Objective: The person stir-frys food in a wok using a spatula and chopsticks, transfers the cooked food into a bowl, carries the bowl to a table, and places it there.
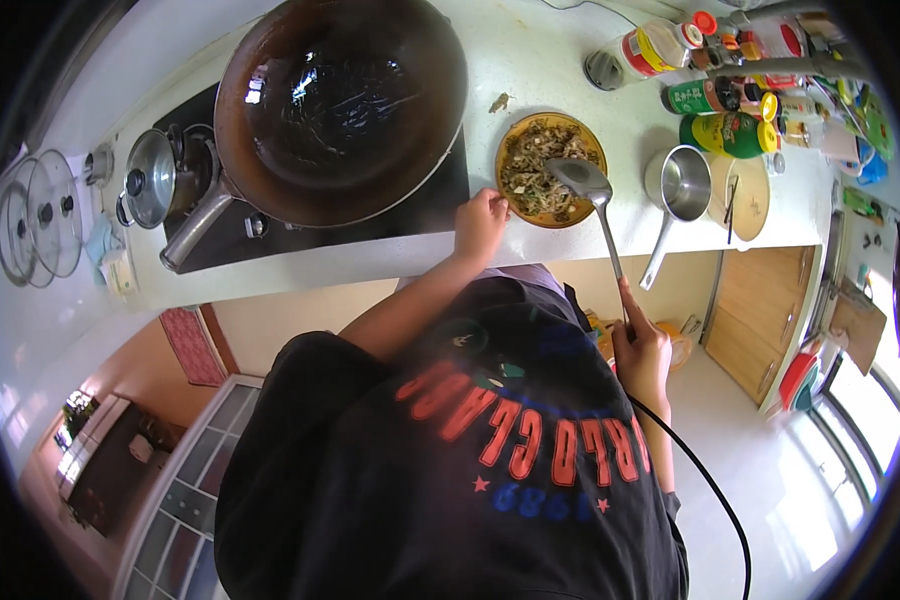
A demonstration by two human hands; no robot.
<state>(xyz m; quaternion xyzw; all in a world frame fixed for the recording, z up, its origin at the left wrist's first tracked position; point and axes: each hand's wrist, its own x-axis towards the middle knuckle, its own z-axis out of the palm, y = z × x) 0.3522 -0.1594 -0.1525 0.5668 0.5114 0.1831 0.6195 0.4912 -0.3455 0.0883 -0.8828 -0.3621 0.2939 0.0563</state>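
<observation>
My left hand (482, 223) grips the lower left rim of a yellow-brown plate (603, 155) on the countertop. Chopped, cooked-looking food (534, 154) in brown and pale green fills the plate. My right hand (643, 356) is closed around the long handle of a metal wok spatula (579, 177). The spatula's head rests over the right part of the food, touching it or just above; I cannot tell which. Left of the plate, a large dark wok (337, 112) sits on the black stove (427, 206). Its inside looks oily and shiny, with no food visible.
A glass-lidded pot (150, 180) stands behind the wok's handle (199, 227). To the right are a small saucepan (682, 184), a round board (750, 199) with dark sticks, and several bottles (727, 135). A food scrap (501, 102) lies above the plate. A black cable (720, 487) hangs by my right arm.
</observation>
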